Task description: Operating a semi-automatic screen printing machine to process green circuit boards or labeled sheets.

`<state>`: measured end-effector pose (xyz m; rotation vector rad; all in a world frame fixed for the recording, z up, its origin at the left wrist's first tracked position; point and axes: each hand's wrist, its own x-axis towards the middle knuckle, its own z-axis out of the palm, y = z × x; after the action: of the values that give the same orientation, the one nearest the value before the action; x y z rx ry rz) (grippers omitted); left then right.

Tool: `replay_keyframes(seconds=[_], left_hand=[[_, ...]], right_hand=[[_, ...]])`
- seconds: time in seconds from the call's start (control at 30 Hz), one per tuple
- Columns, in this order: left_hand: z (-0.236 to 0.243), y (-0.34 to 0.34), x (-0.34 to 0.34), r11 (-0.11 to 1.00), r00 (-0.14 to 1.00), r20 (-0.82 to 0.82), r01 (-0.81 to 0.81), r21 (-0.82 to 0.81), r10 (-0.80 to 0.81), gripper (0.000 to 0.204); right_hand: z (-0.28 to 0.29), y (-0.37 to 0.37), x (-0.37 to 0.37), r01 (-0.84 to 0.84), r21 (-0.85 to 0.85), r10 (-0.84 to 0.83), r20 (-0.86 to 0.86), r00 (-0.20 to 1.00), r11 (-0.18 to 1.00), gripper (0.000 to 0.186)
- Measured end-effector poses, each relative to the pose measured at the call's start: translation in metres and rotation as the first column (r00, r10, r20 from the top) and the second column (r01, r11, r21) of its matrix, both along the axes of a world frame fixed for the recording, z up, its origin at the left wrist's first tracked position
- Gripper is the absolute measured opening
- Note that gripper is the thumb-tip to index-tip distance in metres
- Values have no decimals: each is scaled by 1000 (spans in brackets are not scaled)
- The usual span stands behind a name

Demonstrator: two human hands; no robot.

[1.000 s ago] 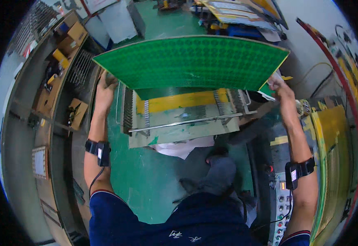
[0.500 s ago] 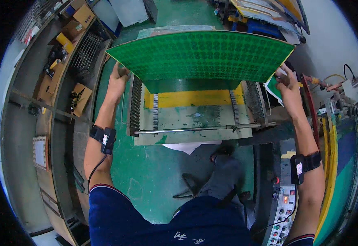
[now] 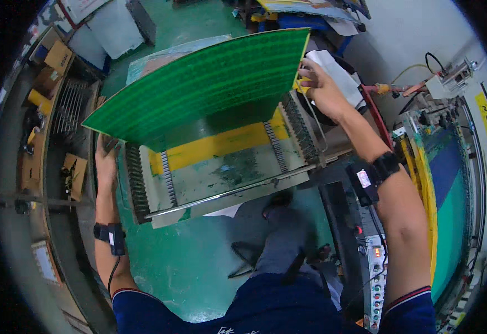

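Note:
A large green circuit-board panel [image 3: 210, 83] with rows of repeated dark patterns spans the space between my hands, tilted with its broad face toward me. My left hand [image 3: 107, 158] is closed at its lower left corner, where the fingers are partly hidden. At the opposite edge, my right hand [image 3: 324, 92] grips the panel with bent fingers. Beneath it stands a slotted rack [image 3: 221, 178] with a stained pale base, a yellow strip, toothed rails and coil-like side rows. The panel's lower edge is over the rack's far part; I cannot tell whether it touches.
Shelving with cardboard boxes [image 3: 59, 54] runs along the left. White sheets [image 3: 335, 72] lie in a dark bin behind my right hand. A control panel with buttons [image 3: 376, 278] stands near my right forearm, with a yellow-edged machine [image 3: 430, 222] beyond. A metal bar [image 3: 215, 197] crosses the rack's front.
The view has turned right, so rack and panel appear farther left and slanted. Both hands still hold the panel's sides. The white sheet beside my right hand now shows in the bin area.

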<state>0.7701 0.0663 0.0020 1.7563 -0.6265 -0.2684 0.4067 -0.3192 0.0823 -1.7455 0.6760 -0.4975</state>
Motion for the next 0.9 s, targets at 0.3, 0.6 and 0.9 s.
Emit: replay_keyframes(seconds=[0.3,0.6,0.9], left_hand=[[-6,-7,7,999,999,20,48,-18,-48,63],[12,8,4,972,948,297,44,232,-114,60],[51,-83,-186,883,937,236,327,-335,-258,23]], right_hand=[[-26,-22,-5,-12,-108,13,9,1000,994,78],[-49,-24,-1,145,-170,-193,-317,929,975,69],[-3,90,-148,175,-261,-182,-2,983,949,30]])
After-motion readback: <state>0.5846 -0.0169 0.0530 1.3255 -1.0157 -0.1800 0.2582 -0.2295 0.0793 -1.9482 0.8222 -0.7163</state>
